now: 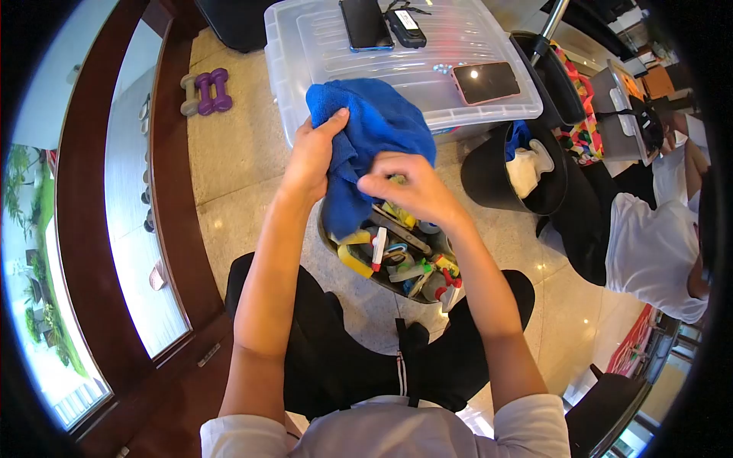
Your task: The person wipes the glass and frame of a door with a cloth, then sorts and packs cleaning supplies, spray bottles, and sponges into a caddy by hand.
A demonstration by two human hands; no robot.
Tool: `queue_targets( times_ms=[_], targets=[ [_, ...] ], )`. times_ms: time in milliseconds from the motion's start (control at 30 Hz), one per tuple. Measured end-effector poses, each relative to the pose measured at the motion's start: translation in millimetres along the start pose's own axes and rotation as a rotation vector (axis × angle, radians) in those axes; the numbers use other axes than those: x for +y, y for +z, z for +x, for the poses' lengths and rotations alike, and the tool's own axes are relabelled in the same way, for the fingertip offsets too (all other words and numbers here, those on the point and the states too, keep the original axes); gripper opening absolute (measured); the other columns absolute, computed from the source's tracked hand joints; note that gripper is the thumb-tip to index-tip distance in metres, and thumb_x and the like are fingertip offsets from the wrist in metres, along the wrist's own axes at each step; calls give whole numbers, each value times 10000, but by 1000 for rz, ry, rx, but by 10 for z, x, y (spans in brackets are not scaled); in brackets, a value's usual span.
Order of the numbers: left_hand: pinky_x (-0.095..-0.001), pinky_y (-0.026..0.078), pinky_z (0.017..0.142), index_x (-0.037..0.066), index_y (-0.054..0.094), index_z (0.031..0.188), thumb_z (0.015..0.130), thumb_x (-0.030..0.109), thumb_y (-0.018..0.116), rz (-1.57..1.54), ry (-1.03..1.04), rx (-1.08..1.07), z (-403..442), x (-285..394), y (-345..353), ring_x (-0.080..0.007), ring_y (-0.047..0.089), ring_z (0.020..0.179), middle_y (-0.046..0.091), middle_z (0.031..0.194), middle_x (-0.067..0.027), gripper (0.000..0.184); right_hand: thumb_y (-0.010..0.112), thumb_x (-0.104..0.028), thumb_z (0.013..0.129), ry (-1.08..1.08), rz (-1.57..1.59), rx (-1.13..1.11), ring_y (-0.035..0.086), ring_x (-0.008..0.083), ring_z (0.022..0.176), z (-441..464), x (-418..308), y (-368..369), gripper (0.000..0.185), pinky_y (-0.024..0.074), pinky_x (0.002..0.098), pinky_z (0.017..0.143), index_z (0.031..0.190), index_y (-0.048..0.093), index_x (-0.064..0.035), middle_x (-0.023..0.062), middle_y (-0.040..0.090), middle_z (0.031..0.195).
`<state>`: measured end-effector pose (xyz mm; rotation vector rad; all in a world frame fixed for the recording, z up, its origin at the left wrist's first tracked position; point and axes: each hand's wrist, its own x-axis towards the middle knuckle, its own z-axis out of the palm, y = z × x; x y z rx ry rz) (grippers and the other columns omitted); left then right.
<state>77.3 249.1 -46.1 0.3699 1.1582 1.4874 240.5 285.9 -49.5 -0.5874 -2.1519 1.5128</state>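
A blue towel (382,114) hangs bunched in front of me, its lower end over a dark bin of mixed items (324,233). My left hand (311,160) is closed on the towel's left side, thumb on top. Against its right side is my right hand (412,187), fingers curled inward and seemingly gripping the cloth; the fingertips are partly hidden. Below the hands, the bin holds a red-and-white bottle (378,248), yellow pieces (353,261), round-handled scissors (395,253) and several other small things.
Ahead stands a clear plastic box (305,46) with a black phone (365,24), a small black device (407,29) and a pink-edged phone (486,82). A black bin (489,172) stands right. Dumbbells (214,91) lie left. Another person (649,252) sits at far right.
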Motion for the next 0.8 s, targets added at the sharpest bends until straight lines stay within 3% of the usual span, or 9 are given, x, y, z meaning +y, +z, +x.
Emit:
queue_targets(
  times_ms=[33, 100, 133, 267, 300, 400, 667, 733, 800],
  targets=[
    [-302, 490, 741, -49, 506, 1062, 847, 185, 567, -2, -1, -1, -6, 15, 20, -193, 599, 814, 601, 949, -112, 323, 659, -241, 793, 1, -2, 0, 458, 84, 634, -56, 46, -42, 286, 375, 249, 562, 633, 524, -46, -27, 488, 633],
    [-306, 488, 757, -36, 493, 1084, 826, 146, 593, 65, 54, -42, -37, 39, 59, -194, 594, 830, 595, 974, -112, 331, 681, -273, 769, 390, 267, 558, 486, 90, 676, -178, 191, -111, 280, 409, 255, 617, 797, 531, -38, 7, 509, 703],
    [-308, 485, 768, -37, 489, 1108, 807, 122, 613, 106, 34, -85, -91, 76, 87, -184, 589, 854, 591, 996, -114, 363, 703, -269, 745, 336, 154, 668, 538, 124, 796, -206, 284, -159, 446, 430, 278, 761, 1062, 492, -36, 83, 567, 861],
    [-306, 467, 806, -41, 453, 1181, 786, 171, 643, 228, -65, -393, -173, -28, 163, -176, 575, 895, 581, 1043, -119, 487, 721, -217, 725, 245, 704, 537, 500, 172, 1040, -326, 332, -133, 668, 361, 312, 939, 1264, 387, -8, 131, 546, 1128],
    [-306, 467, 806, -41, 453, 1181, 786, 171, 643, 219, -70, -431, -181, -58, 223, -176, 575, 895, 581, 1043, -119, 487, 709, -208, 739, 342, 825, 459, 524, 168, 996, -353, 189, -146, 597, 384, 301, 915, 1224, 433, 4, 99, 566, 1095],
    [-294, 483, 754, -1, 499, 1152, 804, 236, 622, 510, 140, -318, -156, -100, 290, -165, 580, 836, 594, 1026, -100, 439, 656, -186, 782, 351, 712, 821, 571, 164, 900, -467, 37, -307, 405, 456, 302, 819, 1118, 514, -9, 71, 592, 1018],
    [-252, 500, 623, 35, 524, 1102, 870, 278, 517, 441, 23, -258, -155, 11, 173, -142, 585, 731, 585, 978, -85, 336, 577, -158, 811, -42, 308, 1310, 617, 201, 804, -1360, -542, -1972, 287, 511, 334, 724, 1057, 561, -11, 96, 623, 939],
    [-232, 484, 606, 52, 557, 1074, 861, 288, 533, 424, -18, -238, -181, -6, 176, -139, 570, 715, 592, 909, -55, 318, 588, -154, 804, -56, -437, 1314, 617, 217, 823, -1418, -345, -2146, 318, 502, 344, 771, 1071, 551, 14, 107, 623, 959],
    [-238, 487, 611, 72, 557, 1082, 858, 288, 538, 453, -25, -239, -205, 2, 177, -141, 572, 724, 589, 945, -64, 311, 606, -141, 792, 7, -538, 1246, 616, 226, 871, -1485, -62, -2235, 328, 459, 331, 865, 1080, 553, 6, 123, 620, 990]
  ],
)
